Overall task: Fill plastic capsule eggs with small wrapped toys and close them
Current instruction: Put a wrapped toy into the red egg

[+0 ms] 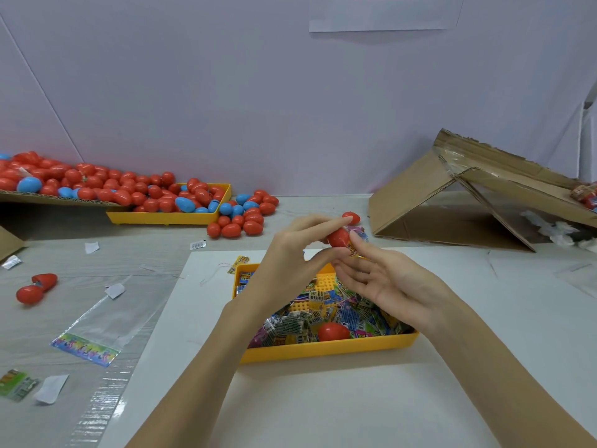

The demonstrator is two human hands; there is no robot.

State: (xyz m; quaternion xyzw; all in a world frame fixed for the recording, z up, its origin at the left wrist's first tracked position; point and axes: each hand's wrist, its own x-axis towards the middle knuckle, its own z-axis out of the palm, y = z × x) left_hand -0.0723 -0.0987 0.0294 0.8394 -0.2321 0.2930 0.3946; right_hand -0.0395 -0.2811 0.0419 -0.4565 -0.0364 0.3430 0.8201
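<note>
At the far left we see a heap of red and blue capsule eggs (97,185) spilling from a cardboard flap into a far yellow tray (168,217), and nearer on the left an open red egg (36,287) lies on the table beside an empty clear bag (97,331). Moving toward the middle, our left hand (290,250) rises from the near edge, forearm angled up and to the right, its fingers and thumb curled to pinch a red egg half (337,237) above the near yellow tray (323,349) full of wrapped toys (300,324); one closed red egg (333,331) rests among them. Our right hand (384,279) meets it palm up, fingers mostly straight, fingertips pressing a wrapped toy (357,236) into the egg half. Another red half (351,217) shows just beyond. At the far right leans a collapsed cardboard box (452,202).
</note>
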